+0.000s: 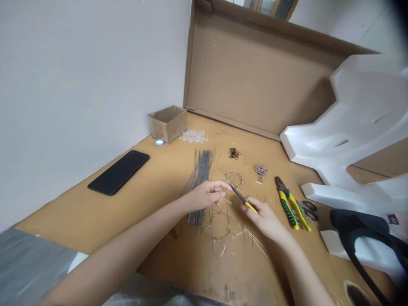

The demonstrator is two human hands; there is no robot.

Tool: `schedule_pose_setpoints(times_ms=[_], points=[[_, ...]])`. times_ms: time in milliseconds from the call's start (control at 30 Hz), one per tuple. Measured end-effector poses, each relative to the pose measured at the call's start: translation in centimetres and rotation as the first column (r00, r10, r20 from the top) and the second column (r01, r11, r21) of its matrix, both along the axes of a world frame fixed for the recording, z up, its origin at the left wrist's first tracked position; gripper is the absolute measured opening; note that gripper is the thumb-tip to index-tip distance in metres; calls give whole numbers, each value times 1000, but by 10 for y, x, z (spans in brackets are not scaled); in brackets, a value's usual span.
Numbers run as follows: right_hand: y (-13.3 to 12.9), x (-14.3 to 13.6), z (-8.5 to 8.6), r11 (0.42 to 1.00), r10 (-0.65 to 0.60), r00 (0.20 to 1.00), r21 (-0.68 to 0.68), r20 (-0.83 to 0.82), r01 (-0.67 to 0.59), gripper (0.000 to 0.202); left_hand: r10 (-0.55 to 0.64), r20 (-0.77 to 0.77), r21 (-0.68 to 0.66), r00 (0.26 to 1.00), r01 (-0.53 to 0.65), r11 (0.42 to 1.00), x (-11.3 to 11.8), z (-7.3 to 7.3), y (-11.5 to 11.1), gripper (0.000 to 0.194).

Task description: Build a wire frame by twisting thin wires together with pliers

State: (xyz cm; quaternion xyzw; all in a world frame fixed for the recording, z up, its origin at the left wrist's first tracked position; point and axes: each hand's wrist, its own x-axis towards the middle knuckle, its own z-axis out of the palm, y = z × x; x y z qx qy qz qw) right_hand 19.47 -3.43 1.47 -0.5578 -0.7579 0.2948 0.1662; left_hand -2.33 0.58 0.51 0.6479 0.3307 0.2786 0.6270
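Observation:
My right hand (265,216) is closed around the yellow handle of slim dark-jawed pliers (241,197), which point up and to the left. At their tip is the index finger of my left hand (208,196); the other fingers are curled in, and whatever they pinch is too thin to make out. Under my left forearm and hand lies a bundle of straight grey wires (204,163). Just beyond the plier tip sits a ring of bent wire (235,178). Closer to me, a second wire ring (220,226) with protruding ends rests on the table.
Large pliers (291,203) and black-handled scissors (309,209) lie at right. Behind are black rings (234,153), small metal pieces (261,170), clear beads (194,135) and a cardboard box (168,123). A black phone (119,172) lies left; white foam (360,106) stands right.

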Motion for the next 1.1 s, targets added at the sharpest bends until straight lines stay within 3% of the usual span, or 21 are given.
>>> schedule_pose_setpoints(times_ms=[233, 333, 467, 600, 700, 833, 900, 1000, 1100], points=[[-6, -4, 7, 995, -52, 988, 92, 142, 39, 34, 12, 12, 0, 1000, -12, 1000, -1, -4, 3, 30], [-8, -8, 10, 983, -88, 955, 180, 282, 38, 35, 53, 4, -5, 999, -53, 999, 0, -5, 2, 31], [-11, -13, 8, 931, -208, 810, 365, 548, -8, 37, 104, 65, -74, 992, -99, 992, 4, -7, -1, 30], [-11, -18, 12, 858, -305, 629, 493, 715, -145, 40, 176, 261, -256, 949, -108, 961, 10, -13, -3, 25], [-6, -21, 21, 816, -290, 538, 498, 792, -293, 37, 249, 373, -452, 894, -59, 890, 11, -16, -2, 20], [3, -25, 35, 766, -192, 421, 404, 886, -500, 29, 349, 389, -720, 852, 45, 692, 9, -18, 4, 15], [6, -29, 39, 731, -131, 380, 348, 916, -587, 31, 389, 370, -774, 844, 49, 631, 8, -19, 6, 16], [6, -37, 41, 673, -109, 350, 328, 930, -663, 35, 415, 361, -764, 835, 10, 645, 7, -20, 9, 16], [4, -42, 41, 664, -128, 363, 351, 923, -660, 38, 413, 371, -696, 832, -46, 717, 6, -22, 10, 12]])
